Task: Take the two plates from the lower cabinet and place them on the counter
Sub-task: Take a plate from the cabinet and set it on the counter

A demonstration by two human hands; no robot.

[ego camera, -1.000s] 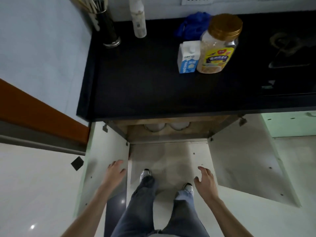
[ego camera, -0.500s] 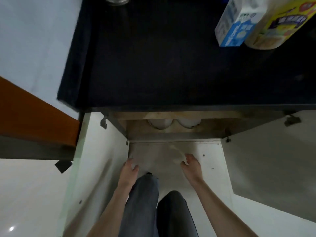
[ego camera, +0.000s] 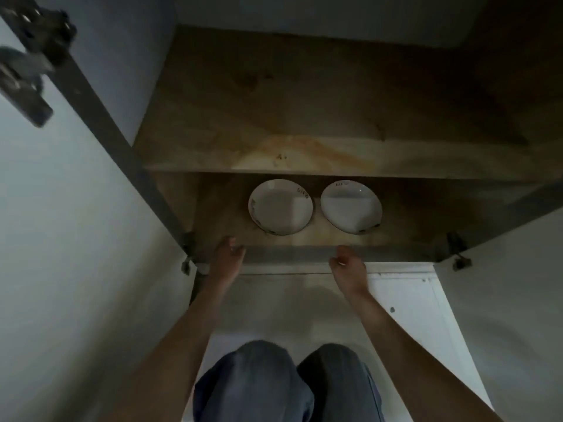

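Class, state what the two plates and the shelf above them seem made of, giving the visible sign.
Left plate and right plate: likely glazed ceramic, white and glossy with a dark rim line. Shelf: probably bare wood board, matte brown, stained.
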